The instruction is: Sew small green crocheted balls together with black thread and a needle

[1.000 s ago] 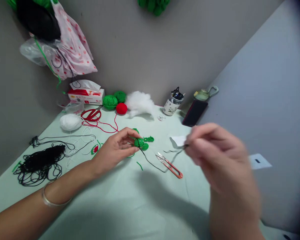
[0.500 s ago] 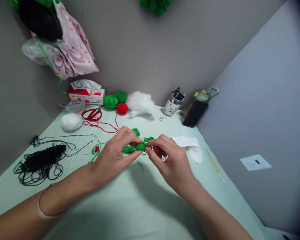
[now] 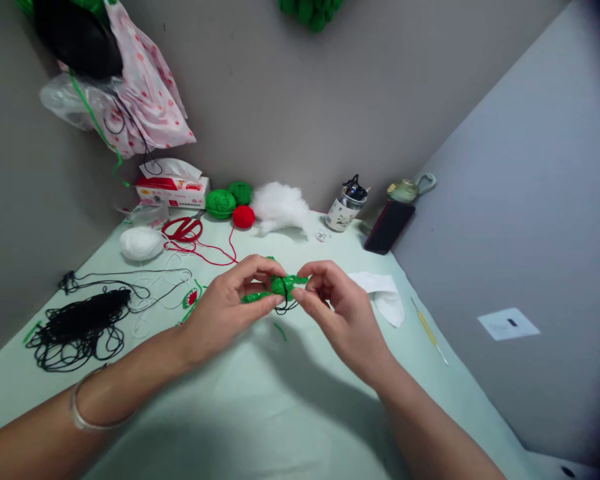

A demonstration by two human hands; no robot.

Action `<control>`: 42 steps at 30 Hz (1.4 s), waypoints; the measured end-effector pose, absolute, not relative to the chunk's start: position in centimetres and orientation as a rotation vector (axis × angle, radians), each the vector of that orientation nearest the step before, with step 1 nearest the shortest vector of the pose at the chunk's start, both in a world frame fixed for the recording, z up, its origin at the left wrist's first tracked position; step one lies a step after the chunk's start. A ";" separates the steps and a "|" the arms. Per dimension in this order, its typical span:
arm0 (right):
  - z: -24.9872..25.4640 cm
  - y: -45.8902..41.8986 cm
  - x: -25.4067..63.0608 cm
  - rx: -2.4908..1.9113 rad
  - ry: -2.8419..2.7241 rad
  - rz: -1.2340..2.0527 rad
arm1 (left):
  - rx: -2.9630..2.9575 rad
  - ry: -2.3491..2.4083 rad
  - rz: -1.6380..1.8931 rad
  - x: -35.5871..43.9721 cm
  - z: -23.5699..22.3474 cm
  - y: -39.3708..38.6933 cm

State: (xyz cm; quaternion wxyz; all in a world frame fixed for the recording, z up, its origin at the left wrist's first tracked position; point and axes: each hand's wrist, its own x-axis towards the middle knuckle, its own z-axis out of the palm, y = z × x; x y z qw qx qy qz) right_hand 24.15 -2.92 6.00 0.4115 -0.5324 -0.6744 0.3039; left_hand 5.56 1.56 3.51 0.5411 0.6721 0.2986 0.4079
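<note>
Green piece: one between my hands, over the middle of the table; its body looked already worked and rounded.
Black strand: crossed the piece, loops slack below; I judged this part begun, the ends not yet fastened.
Left hand: pinched the piece between thumb and fingers.
Right hand: narrow, fingertips at the piece's right end; I could not tell what they gripped.
Patch: one red-and-green, left of my left hand, apart from the piece, so seemingly unattached.
Balls: two green, one red by the back edge; one white toward the left edge.
Black yarn: one heap, near the left edge.
Stuffing: one heap, back edge.
Scissors: one pair, near the back left corner.
Hook: one, by the right edge.
</note>
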 end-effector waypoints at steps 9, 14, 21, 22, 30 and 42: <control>5.6 -1.8 24.6 -1.310 -1.591 1.062 | 1.401 0.634 0.904 5.4 3.5 1.7; 5.7 -2.2 24.2 -1.297 -1.645 0.981 | 1.395 0.654 0.905 5.4 3.7 2.1; 6.3 -2.8 24.2 -1.293 -1.765 0.882 | 1.405 0.670 0.904 5.4 3.7 1.2; 6.2 -2.9 24.2 -1.289 -1.775 0.864 | 1.399 0.673 0.908 5.4 3.6 1.1; 4.6 -2.3 23.2 -1.307 -1.655 0.883 | 1.330 0.726 0.957 5.8 2.8 1.5; 3.6 -1.8 22.3 -1.272 -1.351 1.126 | 1.381 0.820 1.064 5.6 3.1 1.9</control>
